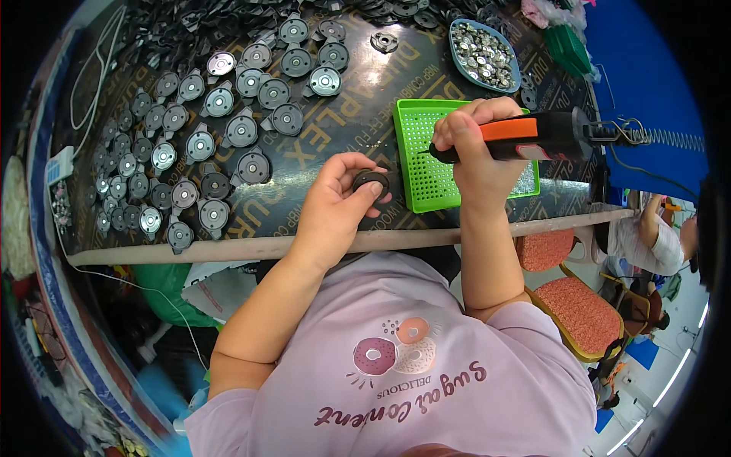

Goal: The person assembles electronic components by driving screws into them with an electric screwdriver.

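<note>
Between the thumb and fingers of my left hand [339, 190] is a small round black part [371, 183], held just above the table near its front edge. My right hand [478, 145] is wrapped around an electric screwdriver [544, 135], black with an orange lever, lying nearly level with its tip pointing left. Below the tool's tip stands a bright green perforated tray [423, 199], with small shiny pieces in its right part, partly hidden by my right hand and forearm. Left of my left hand, many round black-and-silver parts [241, 131] lie spread over the table.
A blue bowl [455, 53] of shiny metal pieces stands at the back right. Black parts [183, 34] are heaped along the far side. A coiled spring [674, 139] runs from the screwdriver's rear. White cable [95, 72] lies at the left. Orange-seated chairs [579, 308] and other people are at right.
</note>
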Motion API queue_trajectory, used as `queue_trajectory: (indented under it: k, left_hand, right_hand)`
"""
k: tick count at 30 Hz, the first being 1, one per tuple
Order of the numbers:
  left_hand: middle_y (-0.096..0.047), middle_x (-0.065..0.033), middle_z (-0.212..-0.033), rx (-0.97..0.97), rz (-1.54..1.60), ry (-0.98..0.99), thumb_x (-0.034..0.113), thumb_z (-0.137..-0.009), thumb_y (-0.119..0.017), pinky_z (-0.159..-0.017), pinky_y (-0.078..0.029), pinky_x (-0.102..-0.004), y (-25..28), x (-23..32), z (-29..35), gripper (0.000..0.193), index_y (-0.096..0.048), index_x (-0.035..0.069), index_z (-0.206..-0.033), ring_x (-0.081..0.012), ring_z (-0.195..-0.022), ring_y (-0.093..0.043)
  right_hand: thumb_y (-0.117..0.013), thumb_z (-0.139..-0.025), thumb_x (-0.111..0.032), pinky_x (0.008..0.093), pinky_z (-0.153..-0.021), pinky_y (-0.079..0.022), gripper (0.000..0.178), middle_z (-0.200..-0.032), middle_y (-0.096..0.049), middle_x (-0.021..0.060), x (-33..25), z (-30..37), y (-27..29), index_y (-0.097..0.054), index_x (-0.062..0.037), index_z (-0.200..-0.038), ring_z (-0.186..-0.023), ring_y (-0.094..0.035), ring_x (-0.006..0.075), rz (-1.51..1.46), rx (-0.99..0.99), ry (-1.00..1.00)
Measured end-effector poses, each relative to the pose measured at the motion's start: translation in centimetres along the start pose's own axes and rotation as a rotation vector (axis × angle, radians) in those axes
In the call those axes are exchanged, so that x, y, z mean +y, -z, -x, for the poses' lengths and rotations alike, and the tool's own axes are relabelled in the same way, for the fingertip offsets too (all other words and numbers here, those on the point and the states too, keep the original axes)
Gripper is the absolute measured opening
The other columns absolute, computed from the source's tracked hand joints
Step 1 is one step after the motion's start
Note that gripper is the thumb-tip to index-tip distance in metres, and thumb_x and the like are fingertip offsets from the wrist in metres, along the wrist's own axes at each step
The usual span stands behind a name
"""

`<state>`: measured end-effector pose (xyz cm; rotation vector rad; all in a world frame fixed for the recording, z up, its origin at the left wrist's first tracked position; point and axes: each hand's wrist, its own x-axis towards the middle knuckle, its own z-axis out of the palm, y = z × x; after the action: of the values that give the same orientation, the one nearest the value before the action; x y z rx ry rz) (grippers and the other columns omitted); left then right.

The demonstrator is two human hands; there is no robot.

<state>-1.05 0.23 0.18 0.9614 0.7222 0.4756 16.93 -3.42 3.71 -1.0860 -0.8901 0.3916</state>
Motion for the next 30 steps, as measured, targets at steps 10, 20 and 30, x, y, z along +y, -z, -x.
queue_trajectory:
  k: [10,20,30]
  left_hand:
    - [-0.061,-0.0141,-0.111,-0.001,0.175,0.177,0.000,-0.090,-0.051,-0.071,-0.057,-0.0294,-0.2,-0.4,-0.6,0.035,-0.041,0.001,-0.124,-0.0216,-0.091,-0.066]
    - [-0.061,-0.0144,-0.113,-0.012,0.215,0.206,0.001,-0.090,-0.052,-0.074,-0.058,-0.0297,-0.1,-0.3,-0.7,0.038,-0.044,-0.003,-0.128,-0.0224,-0.092,-0.067]
    - [-0.059,-0.0142,-0.113,-0.009,0.213,0.221,0.001,-0.090,-0.050,-0.071,-0.057,-0.0284,-0.1,-0.2,-0.8,0.037,-0.044,-0.003,-0.126,-0.0203,-0.089,-0.066]
  right_hand:
    - [-0.070,-0.073,0.010,0.0234,-0.052,-0.049,0.027,-0.072,-0.058,0.0062,-0.9,0.0,0.1,-0.049,-0.0041,-0.084,-0.060,-0.058,0.0113,-0.078,-0.002,-0.039]
    - [-0.062,-0.084,-0.003,0.0351,-0.056,-0.049,0.019,-0.065,-0.052,0.0083,-3.2,0.9,-1.7,-0.043,-0.0061,-0.083,-0.053,-0.052,0.0179,-0.344,-0.204,-0.087]
    - [-0.067,-0.077,0.008,0.0297,-0.058,-0.052,0.028,-0.067,-0.056,0.0074,-2.1,1.7,-2.8,-0.044,-0.0052,-0.084,-0.054,-0.055,0.0134,-0.311,-0.239,-0.056]
